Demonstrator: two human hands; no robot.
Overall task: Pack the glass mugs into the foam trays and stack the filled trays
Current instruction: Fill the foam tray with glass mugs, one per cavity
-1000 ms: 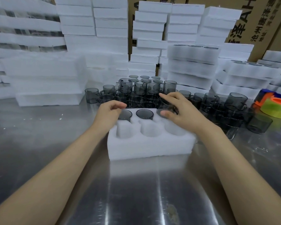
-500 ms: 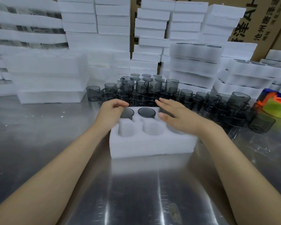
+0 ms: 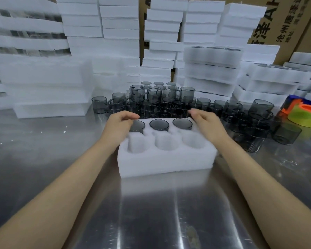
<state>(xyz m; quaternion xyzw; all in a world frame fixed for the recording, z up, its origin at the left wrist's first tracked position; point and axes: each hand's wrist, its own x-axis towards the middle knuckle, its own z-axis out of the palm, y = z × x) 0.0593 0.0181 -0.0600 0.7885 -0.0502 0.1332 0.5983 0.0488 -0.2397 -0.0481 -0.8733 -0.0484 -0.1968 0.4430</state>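
Reaching forward with both bare forearms, palms turned down. Holding the left hand over the far left corner of the foam tray, fingers loosely bent and pointing toward the right hand — gripping nothing. Hovering the right hand at the far right corner, fingers slackly curled, slightly blurred, likewise holding nothing. Framing between the hands three grey glass mugs seated in the tray's far row, the leftmost partly under the left fingers; touching it or not, impossible to tell. Keeping the tray flat on the steel table, the three pockets nearer the wrists showing bare foam. Facing a crowd of loose mugs just beyond the fingertips — then white foam stacks farther out, and coloured tape rolls well off to the right of the right hand.
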